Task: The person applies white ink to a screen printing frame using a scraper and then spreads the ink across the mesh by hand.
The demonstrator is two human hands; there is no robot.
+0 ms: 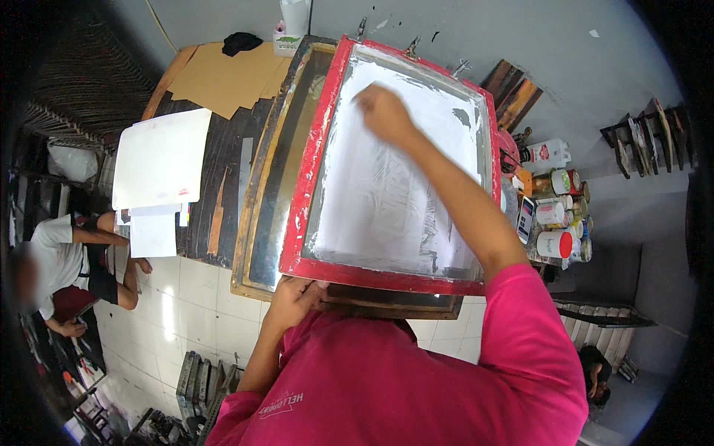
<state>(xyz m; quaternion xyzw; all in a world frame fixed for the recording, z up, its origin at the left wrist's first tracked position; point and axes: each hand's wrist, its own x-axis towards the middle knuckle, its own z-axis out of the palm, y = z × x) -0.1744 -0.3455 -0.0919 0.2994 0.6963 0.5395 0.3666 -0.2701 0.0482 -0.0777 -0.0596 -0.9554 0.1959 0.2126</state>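
A red-framed printing screen (303, 215) lies tilted before me, its mesh smeared with white and grey. Beneath it is a second frame (248, 249) with worn yellowish-brown edges and a glassy surface. My left hand (292, 301) is closed at the near left corner of the red frame, its fingertips partly hidden under the edge. On the upper left of the mesh, my right hand (384, 113) is curled closed and slightly blurred by motion. What it holds, if anything, is hidden. My right forearm crosses the right part of the screen.
Metal clamps (413, 47) stand along the screen's far edge. To the right are jars and tubs (551, 214), a phone (525, 220) and a plastic bottle (548, 153). White sheets (162, 157) and cardboard (230, 74) lie on the dark table at left. Another person (63, 249) sits far left.
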